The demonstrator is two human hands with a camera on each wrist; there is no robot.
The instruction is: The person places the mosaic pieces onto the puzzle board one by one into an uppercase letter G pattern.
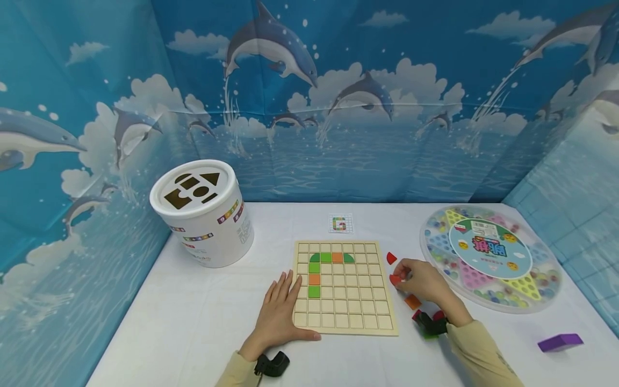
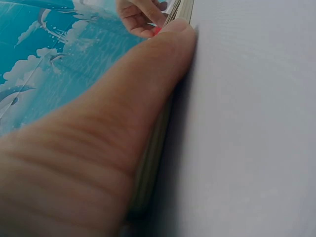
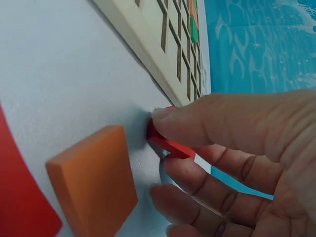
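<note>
A wooden grid board (image 1: 355, 321) lies flat, carrying several green and orange pieces, among them a green square (image 1: 314, 292) and an orange square (image 1: 314, 279). My left hand (image 1: 280, 317) rests at its lower left corner, fingers straight along the left side and thumb along the near edge. Just off the board's right side, my right hand (image 1: 422, 279) pinches a red block (image 3: 170, 143) between thumb and finger, low over the tabletop. A second red piece (image 1: 391, 258) lies farther back. Nearer me is a loose orange square (image 3: 96, 180).
By the right wrist lie red pieces (image 1: 438, 315) and a green piece (image 1: 430, 336), partly hidden. A pattern card (image 1: 340, 223) sits behind the board. A white bucket (image 1: 208, 231) stands left, a round marble-game case (image 1: 490, 258) right, and a purple block (image 1: 561, 342) at the near right.
</note>
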